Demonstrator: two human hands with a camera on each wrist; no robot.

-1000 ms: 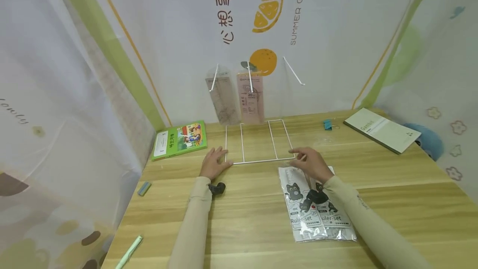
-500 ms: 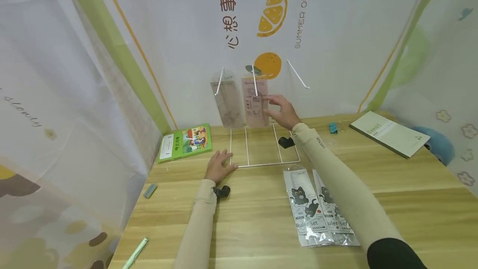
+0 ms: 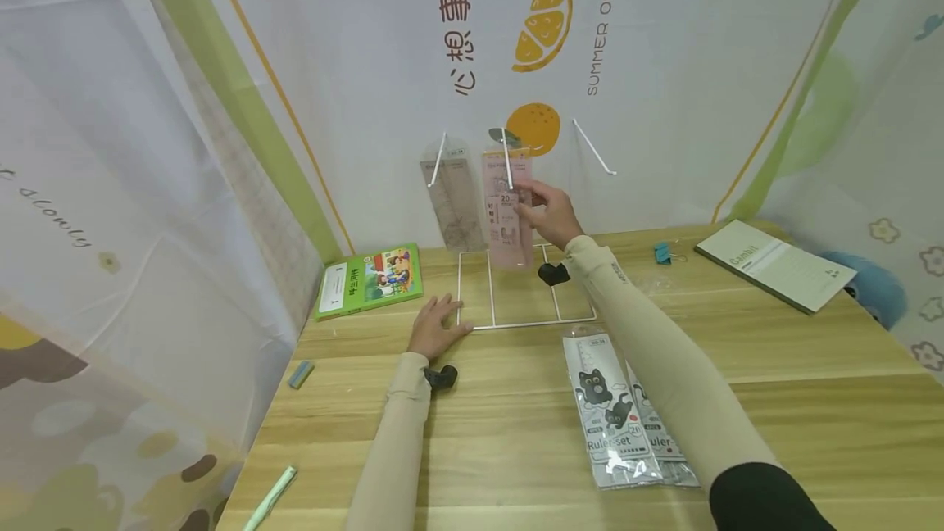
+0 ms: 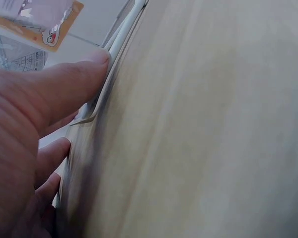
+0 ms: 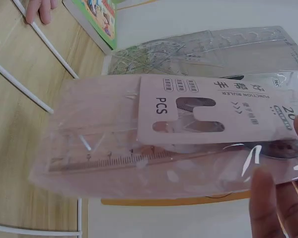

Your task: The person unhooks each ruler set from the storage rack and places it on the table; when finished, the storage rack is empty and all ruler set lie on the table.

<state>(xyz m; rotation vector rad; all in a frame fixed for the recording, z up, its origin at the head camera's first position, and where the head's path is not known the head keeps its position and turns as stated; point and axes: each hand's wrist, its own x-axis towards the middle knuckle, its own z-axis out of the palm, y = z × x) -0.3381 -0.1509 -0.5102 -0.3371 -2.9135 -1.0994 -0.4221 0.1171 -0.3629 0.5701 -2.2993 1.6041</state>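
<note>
A pink packaged ruler set (image 3: 503, 232) hangs at the middle prong of a white wire rack (image 3: 527, 324). My right hand (image 3: 551, 215) pinches its right edge between thumb and fingers; in the right wrist view the clear wrapper (image 5: 109, 181) shows a ruler inside. Left of it, a grey packaged ruler set (image 3: 453, 207) hangs on another prong. My left hand (image 3: 433, 330) rests at the rack's front left corner, fingers relaxed. In the left wrist view its thumb (image 4: 84, 74) lies against the white wire.
Two cat-print ruler sets (image 3: 608, 412) lie under my right forearm, one partly hidden. A green book (image 3: 369, 279), an eraser-like block (image 3: 301, 374) and a pale green pen (image 3: 270, 498) lie left. A blue binder clip (image 3: 662, 252) and a notebook (image 3: 774, 265) lie right.
My right hand has left the rack's front right corner, reached up and taken hold of the pink ruler set, whose lower end has swung toward me. My left hand stays at the rack.
</note>
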